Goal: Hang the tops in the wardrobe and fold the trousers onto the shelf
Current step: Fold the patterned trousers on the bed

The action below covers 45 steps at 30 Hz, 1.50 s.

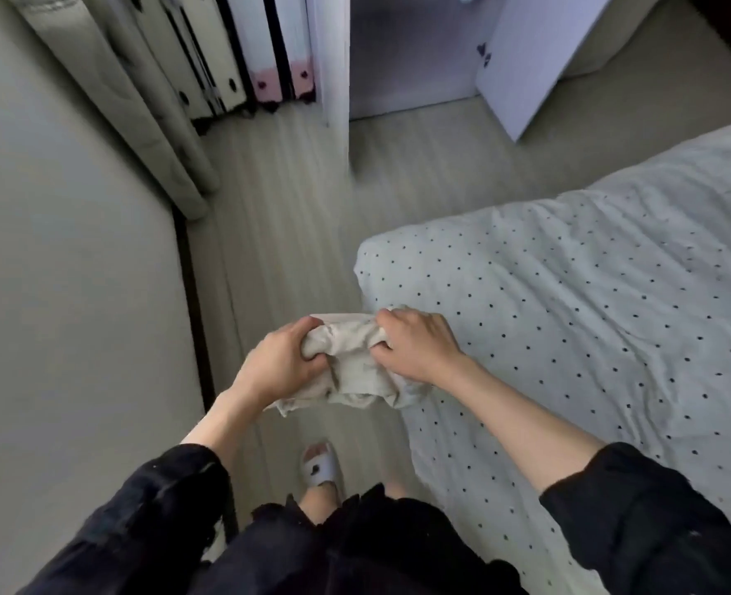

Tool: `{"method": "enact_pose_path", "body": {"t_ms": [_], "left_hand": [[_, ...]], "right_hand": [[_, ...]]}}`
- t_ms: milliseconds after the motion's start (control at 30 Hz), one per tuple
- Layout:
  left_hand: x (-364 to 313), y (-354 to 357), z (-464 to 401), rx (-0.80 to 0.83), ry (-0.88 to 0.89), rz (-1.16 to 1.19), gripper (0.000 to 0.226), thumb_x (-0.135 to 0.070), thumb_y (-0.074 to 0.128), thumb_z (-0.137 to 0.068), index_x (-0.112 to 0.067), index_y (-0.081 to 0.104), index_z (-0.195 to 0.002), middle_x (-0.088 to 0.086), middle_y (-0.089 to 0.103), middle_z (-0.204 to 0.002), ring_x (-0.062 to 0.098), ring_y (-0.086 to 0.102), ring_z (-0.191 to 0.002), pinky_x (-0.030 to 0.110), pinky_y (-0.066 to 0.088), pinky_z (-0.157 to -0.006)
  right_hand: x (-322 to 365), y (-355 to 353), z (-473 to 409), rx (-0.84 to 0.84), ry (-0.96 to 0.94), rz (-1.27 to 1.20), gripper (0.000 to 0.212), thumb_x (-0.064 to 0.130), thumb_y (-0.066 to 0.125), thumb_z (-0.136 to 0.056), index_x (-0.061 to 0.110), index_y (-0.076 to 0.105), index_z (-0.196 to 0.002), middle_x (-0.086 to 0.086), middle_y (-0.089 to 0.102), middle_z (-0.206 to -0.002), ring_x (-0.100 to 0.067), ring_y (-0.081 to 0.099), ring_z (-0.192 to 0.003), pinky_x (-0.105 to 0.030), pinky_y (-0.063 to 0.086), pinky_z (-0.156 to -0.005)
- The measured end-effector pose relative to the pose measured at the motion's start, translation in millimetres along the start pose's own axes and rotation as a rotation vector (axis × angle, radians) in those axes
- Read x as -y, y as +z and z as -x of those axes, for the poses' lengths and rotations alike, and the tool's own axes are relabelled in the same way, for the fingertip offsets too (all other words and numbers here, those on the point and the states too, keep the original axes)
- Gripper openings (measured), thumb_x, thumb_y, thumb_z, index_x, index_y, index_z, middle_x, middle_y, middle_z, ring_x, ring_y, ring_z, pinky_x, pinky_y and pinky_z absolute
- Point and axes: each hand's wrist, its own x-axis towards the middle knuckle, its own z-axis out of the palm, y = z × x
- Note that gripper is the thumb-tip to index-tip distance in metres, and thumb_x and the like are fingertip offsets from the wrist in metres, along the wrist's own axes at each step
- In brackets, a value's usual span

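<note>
A bundled cream garment (pixel 355 367) hangs between both hands, just off the corner of the bed. My left hand (pixel 280 365) grips its left end and my right hand (pixel 415 345) grips its right end. Whether it is a top or trousers I cannot tell. The wardrobe (pixel 402 58) stands ahead with a white door (pixel 531 62) swung open to the right; its dark inside shows no rail or shelf from here.
A bed with a white dotted cover (pixel 591 315) fills the right. A pale wall (pixel 67 272) runs along the left, with folded mats (pixel 209 53) leaning beside the wardrobe. A strip of wooden floor (pixel 282 199) leads forward. My slippered foot (pixel 321 465) is below.
</note>
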Motion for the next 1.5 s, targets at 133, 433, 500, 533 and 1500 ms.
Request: {"method": "enact_pose_path", "body": {"t_ms": [133, 433, 500, 533, 1500], "left_hand": [[16.5, -83.0, -79.1, -0.041, 0.039, -0.051, 0.044, -0.048, 0.045, -0.066, -0.036, 0.051, -0.108, -0.006, 0.062, -0.099, 0.021, 0.060, -0.094, 0.037, 0.049, -0.081], [-30.6, -204.6, -308.2, 0.094, 0.293, -0.453, 0.062, -0.068, 0.057, -0.074, -0.039, 0.041, -0.126, -0.013, 0.054, -0.117, 0.014, 0.057, -0.106, 0.035, 0.048, -0.082], [-59.7, -233.1, -357.7, 0.112, 0.355, -0.509, 0.067, -0.067, 0.059, -0.074, -0.037, 0.038, -0.129, -0.012, 0.052, -0.121, 0.013, 0.053, -0.111, 0.036, 0.048, -0.081], [-75.8, -246.0, -379.1, 0.119, 0.383, -0.526, 0.069, -0.065, 0.061, -0.074, -0.036, 0.036, -0.131, -0.011, 0.051, -0.123, 0.014, 0.051, -0.114, 0.036, 0.048, -0.081], [-515.8, -311.1, -886.0, 0.306, 0.399, -0.249, 0.032, -0.025, 0.078, -0.068, -0.013, 0.067, -0.096, 0.002, 0.068, -0.098, 0.014, 0.062, -0.090, 0.030, 0.050, -0.080]], "right_hand": [[24.7, -52.2, -94.9, -0.056, -0.023, 0.015, 0.027, 0.029, 0.047, -0.085, 0.011, 0.050, -0.106, -0.007, 0.061, -0.112, -0.028, 0.054, -0.105, -0.030, 0.027, -0.072], [-59.0, -172.8, -284.2, 0.014, -0.025, 0.174, 0.061, 0.065, 0.061, -0.074, 0.017, 0.050, -0.110, 0.003, 0.061, -0.108, -0.025, 0.058, -0.094, -0.032, 0.039, -0.073], [-82.8, -208.2, -323.9, -0.003, 0.034, 0.162, 0.068, 0.067, 0.064, -0.070, 0.017, 0.049, -0.113, 0.000, 0.060, -0.115, -0.026, 0.057, -0.101, -0.034, 0.042, -0.078], [-94.6, -225.8, -341.3, -0.020, 0.074, 0.143, 0.068, 0.066, 0.067, -0.069, 0.017, 0.050, -0.112, -0.002, 0.060, -0.115, -0.027, 0.058, -0.102, -0.034, 0.043, -0.077], [-526.7, -609.2, -567.9, -0.660, 0.555, -0.942, 0.037, 0.010, 0.081, -0.068, 0.007, 0.064, -0.101, -0.006, 0.068, -0.101, -0.021, 0.065, -0.091, -0.035, 0.054, -0.085]]}}
